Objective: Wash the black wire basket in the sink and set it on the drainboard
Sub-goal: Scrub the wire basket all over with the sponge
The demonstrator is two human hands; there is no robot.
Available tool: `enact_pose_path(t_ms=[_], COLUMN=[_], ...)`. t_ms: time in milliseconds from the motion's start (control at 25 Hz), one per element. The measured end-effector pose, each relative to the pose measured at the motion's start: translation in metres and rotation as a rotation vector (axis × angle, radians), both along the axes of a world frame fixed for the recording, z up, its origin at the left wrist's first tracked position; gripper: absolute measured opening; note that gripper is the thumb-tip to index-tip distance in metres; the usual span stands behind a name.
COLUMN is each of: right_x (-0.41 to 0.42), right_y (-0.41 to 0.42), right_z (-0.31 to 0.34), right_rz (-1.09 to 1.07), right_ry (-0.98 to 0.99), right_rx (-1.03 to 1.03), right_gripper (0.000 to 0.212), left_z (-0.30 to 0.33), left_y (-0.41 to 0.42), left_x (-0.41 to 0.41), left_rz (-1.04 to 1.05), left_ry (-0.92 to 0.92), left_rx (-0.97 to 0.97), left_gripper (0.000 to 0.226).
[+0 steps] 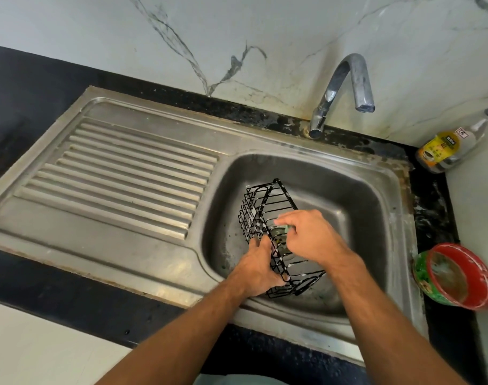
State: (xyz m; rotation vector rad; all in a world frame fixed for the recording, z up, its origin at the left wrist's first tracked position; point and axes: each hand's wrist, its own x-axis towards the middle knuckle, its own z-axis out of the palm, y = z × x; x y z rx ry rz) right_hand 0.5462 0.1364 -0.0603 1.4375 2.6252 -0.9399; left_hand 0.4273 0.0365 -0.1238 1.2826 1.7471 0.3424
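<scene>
A: Basket?
B: Black wire basket (267,215) tilted inside the sink (376,195), soap flecks on the wires.
A: Hands?
B: Left hand (258,269) grips its near lower edge, fingers curled round wires. Right hand (306,234) pinches a green scrubber (286,228) against the basket.
A: Around?
B: Drainboard (120,173) left of the sink, tap (345,87) behind, bottle (445,147) and red-rimmed tub (456,276) to the right.
</scene>
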Motion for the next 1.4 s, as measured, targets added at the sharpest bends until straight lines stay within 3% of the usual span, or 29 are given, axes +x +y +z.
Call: enact_pose_path(t_ms=[240,400,520,800,1040,1160,1240,1400], right_x=[-0.001,-0.008,-0.003,-0.006,-0.022,-0.032,-0.024,0.009], right_y=[0.012,0.019,0.030,0.010,0.020,0.010,0.011,0.024], right_z=[0.004,0.006,0.010,-0.001,-0.003,-0.006,-0.006,-0.010], right_rz=[-0.064,-0.103,-0.274,-0.022,-0.137,-0.067,-0.019,-0.137], right_ry=[-0.026,-0.048,0.080,-0.034,-0.076,-0.017,0.037,0.005], right_rx=[-0.023,-0.071,-0.039,0.062,0.056,0.081,0.074,0.118], right_gripper=[0.013,0.018,0.018,0.033,0.020,0.020,0.020,0.020], left_z=[0.000,-0.002,-0.002,-0.002,-0.003,-0.002,-0.001,0.003], left_y=[0.001,0.001,0.000,0.000,0.002,0.000,0.000,0.000], left_x=[0.003,0.002,0.002,0.002,0.003,0.002,0.001,0.001], left_rz=[-0.036,-0.020,-0.004,-0.025,-0.023,-0.003,0.004,-0.016], left_ry=[0.006,0.017,0.005,0.015,0.034,0.014,0.009,-0.009], left_rx=[-0.012,-0.029,-0.019,-0.022,-0.022,-0.019,-0.025,-0.042], left_gripper=[0.078,0.071,0.067,0.073,0.077,0.069,0.065,0.071])
